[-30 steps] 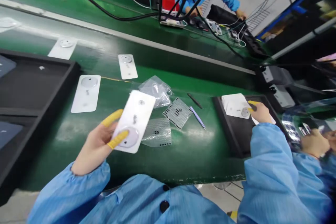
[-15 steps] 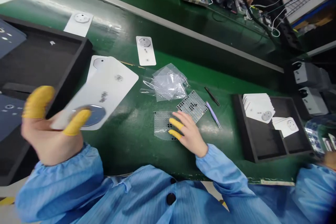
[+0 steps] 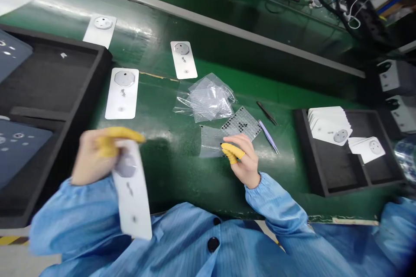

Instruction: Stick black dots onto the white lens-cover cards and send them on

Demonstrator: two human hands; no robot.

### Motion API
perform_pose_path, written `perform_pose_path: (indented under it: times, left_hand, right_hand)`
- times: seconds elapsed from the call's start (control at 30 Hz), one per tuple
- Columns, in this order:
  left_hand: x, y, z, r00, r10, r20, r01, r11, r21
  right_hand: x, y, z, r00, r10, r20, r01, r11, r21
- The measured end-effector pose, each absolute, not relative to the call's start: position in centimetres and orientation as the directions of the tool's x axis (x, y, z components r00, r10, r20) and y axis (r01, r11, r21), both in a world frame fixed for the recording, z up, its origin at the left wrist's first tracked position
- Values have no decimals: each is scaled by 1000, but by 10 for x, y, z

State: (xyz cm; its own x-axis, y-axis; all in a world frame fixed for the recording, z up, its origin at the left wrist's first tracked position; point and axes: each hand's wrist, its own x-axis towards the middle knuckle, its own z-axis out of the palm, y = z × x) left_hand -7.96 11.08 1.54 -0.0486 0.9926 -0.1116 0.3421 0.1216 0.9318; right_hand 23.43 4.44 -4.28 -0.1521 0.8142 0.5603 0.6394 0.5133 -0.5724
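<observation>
My left hand (image 3: pixel 102 151), in yellow finger cots, pinches a white panel (image 3: pixel 133 199) by its upper end. The panel hangs steeply above the bench edge; a shiny round-cornered patch on it is partly covered by my fingers. My right hand (image 3: pixel 242 156) is closed in a pinch over a clear sheet (image 3: pixel 211 140). A small black speck shows at its fingertips; whether it is held or lies on the sheet, I cannot tell. Beside it lies a second clear sheet with black dots (image 3: pixel 245 123). Purple-handled tweezers (image 3: pixel 268 136) and dark tweezers (image 3: pixel 266 113) rest to the right.
White panels (image 3: pixel 121 99) (image 3: pixel 184 60) lie on the green bench. Crumpled clear bags (image 3: pixel 211 99) sit at the centre. A black tray (image 3: pixel 105 58) stands left, holding dark panels. Another black tray (image 3: pixel 320 181) at right holds stacked white cards (image 3: pixel 329 123). A co-worker's sleeve (image 3: pixel 396 229) is at far right.
My left hand has turned over and moved right, swinging the white panel from raised and slanted to hanging down. My right hand's fingers have drawn together into a pinch.
</observation>
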Motion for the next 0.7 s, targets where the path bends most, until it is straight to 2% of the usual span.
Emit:
perform_pose_path:
  times: [0.07, 0.1, 0.2, 0.3, 0.43, 0.53, 0.7]
  left_hand:
    - [-48, 108, 12, 241, 934, -265, 344, 174, 923]
    - [-31, 107, 9, 396, 848, -353, 349, 216, 912]
    - [11, 104, -5, 590, 680, -435, 345, 275, 898]
    - [31, 104, -19, 637, 683, -358, 252, 255, 934]
    - [34, 103, -26, 633, 735, -243, 172, 172, 970]
    - [34, 101, -25, 660, 716, -228, 230, 97, 968]
    - [34, 101, -28, 690, 685, -232, 333, -16, 943]
  right_hand:
    - [235, 47, -38, -123, 791, 599, 636, 526, -564]
    - [235, 49, -37, -122, 787, 605, 630, 532, -566]
    - [234, 53, -40, -150, 795, 588, 607, 543, -580]
    - [230, 57, -42, -196, 818, 541, 566, 545, -619]
    - [226, 60, -40, -165, 880, 445, 427, 471, -772]
    - [224, 60, -39, -123, 909, 398, 375, 414, -829]
    - [223, 60, -44, -180, 914, 363, 437, 405, -803]
